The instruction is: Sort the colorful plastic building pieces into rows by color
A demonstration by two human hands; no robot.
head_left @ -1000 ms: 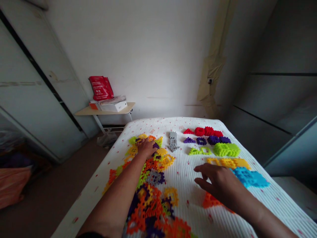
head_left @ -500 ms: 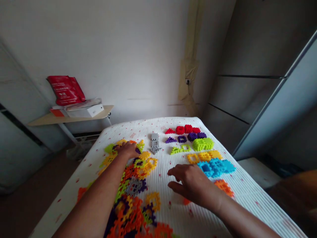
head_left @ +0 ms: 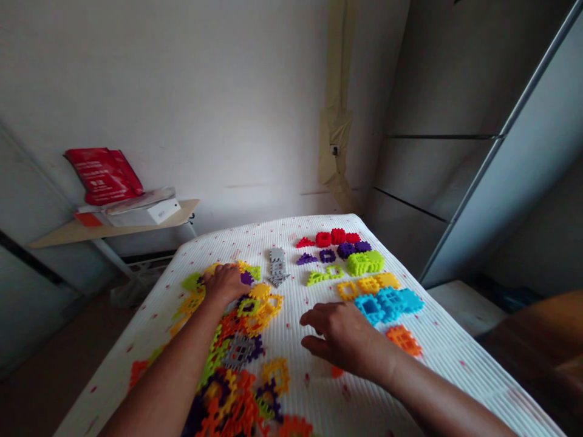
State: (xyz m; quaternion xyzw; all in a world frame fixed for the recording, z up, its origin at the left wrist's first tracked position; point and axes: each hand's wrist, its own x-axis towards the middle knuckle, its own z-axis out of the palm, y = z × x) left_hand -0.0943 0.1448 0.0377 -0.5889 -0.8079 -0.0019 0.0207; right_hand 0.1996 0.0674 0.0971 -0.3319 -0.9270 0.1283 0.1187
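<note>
My left hand rests over the far end of a mixed pile of plastic interlocking building pieces. Its fingers look apart, with the tips partly hidden among the pieces; a purple piece lies beside the thumb. Nearby are a yellow piece and a lime square frame. A grey window piece lies closer to me. My right hand hovers over the cloth with thumb and fingers apart and nothing between them. Blue pieces sit just beyond it, and an orange window piece is beside the wrist.
Red, purple, lime and yellow pieces lie in rows by colour on the right. Grey pieces form a column mid-table. A side table holds a white box and a red bag.
The whole view has shifted, so the table and pieces appear a little further left. My left hand stays at the pile's far end, and my right hand keeps its pose over the cloth.
</note>
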